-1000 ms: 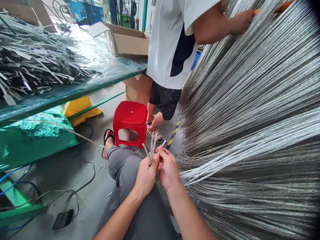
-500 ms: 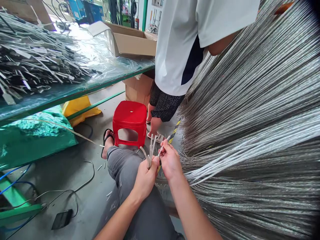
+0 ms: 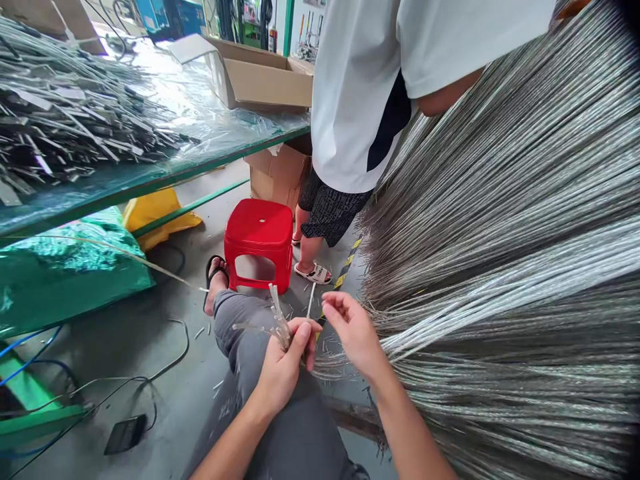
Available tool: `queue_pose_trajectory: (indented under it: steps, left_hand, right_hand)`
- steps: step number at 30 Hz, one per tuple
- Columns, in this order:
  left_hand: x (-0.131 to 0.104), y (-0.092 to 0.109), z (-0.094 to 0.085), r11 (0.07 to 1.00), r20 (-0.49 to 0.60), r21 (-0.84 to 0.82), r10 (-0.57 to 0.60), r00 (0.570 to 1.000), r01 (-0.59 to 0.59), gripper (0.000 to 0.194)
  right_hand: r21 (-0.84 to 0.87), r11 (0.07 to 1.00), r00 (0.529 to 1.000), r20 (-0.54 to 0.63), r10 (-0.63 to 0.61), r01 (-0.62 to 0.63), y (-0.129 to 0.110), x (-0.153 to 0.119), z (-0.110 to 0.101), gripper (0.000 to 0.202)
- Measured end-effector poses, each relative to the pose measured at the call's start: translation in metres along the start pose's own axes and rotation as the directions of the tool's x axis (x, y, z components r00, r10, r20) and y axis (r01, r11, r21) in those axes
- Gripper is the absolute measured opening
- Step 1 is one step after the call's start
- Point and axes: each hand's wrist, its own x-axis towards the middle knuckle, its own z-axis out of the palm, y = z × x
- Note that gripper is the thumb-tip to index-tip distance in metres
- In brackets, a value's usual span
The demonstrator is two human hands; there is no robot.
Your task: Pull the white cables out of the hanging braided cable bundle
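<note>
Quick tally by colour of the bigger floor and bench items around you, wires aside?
Red: 1, the stool
Yellow: 1, the bag under the bench
Brown: 2, the open carton on the bench and the carton below it
Black: 1, the flat device on the floor
Total: 5

Colours and patterns, seated work area

1 red plastic stool; silver-grey cable strands, glinting white where lit; pale whitish wire ends in the left hand; grey trousers; green table edge under clear sheeting; green foil bag; yellow bag; brown cardboard box; co-worker's white shirt with a dark navy panel, black patterned shorts; yellow-black floor stripe; blue cables, near left.
</note>
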Motion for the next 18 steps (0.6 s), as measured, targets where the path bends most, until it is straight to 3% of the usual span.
queue_pose_trajectory:
  steps: [3,5,8,11,18]
  left_hand:
    - [0.002,0.0,-0.001,0.999,-0.048,0.016,0.048,0.998,-0.047,0.028]
    - [0.005,0.0,-0.001,0.997,-0.09,0.02,0.078,0.993,-0.077,0.026]
    - [0.009,-0.001,-0.002,0.995,-0.132,0.008,0.103,0.986,-0.103,0.025]
    - [0.011,-0.001,-0.002,0.997,-0.135,-0.029,0.072,0.988,-0.076,0.028]
    - [0.009,0.002,-0.003,0.999,-0.098,-0.052,0.009,0.995,-0.014,0.03]
  right_hand:
    - [-0.398,0.909,0.948,0.318,0.01,0.124,-0.006,-0.018,-0.005,0.018]
    - [-0.542,0.815,0.908,0.417,0.05,0.204,-0.011,-0.026,-0.01,0.019]
    - [-0.622,0.748,0.897,0.434,0.083,0.231,-0.012,-0.034,-0.011,0.017]
    - [-0.64,0.735,0.915,0.398,0.07,0.222,-0.008,-0.039,-0.007,0.018]
    - [-0.509,0.834,0.947,0.318,-0.049,0.214,0.0,-0.044,0.01,0.015]
